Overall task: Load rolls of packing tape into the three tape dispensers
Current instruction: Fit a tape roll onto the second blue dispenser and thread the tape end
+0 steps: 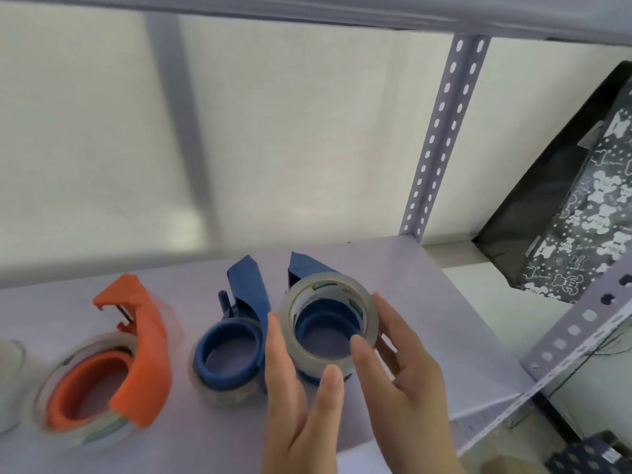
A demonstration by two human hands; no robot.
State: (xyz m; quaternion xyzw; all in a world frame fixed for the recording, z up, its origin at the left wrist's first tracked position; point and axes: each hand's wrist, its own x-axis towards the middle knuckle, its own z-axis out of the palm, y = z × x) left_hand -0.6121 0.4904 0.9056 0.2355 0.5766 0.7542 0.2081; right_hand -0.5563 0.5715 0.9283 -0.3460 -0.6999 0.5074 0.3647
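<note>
Clearly three plastic tape dispensers lie on the pale lavender shelf (427,285): an orange dispenser (136,354) on the left, a blue dispenser (236,336) in the middle, and a second blue dispenser (307,268) on the right, mostly hidden behind a roll. Each has a round hub and a curved, smooth guard ending in a wedge-shaped cutter. The orange one already carries a glossy clear tape roll around its hub, and so does the middle blue one. A third clear tape roll (328,319), shiny with a printed cardboard core, sits over the right dispenser's blue hub, tilted toward the camera.

Both hands hold this roll. The left hand (290,405) has its fingers nearly straight, pressed flat against the roll's left side. The right hand (400,364) is loosely curled, fingers spread around the roll's right edge, with one fingertip reaching into the core.

At the far left edge, part of another whitish roll (10,371) shows, blurred. A perforated metal shelf upright (441,131) rises behind, and a black bag with white bear prints (581,200) leans at right.
</note>
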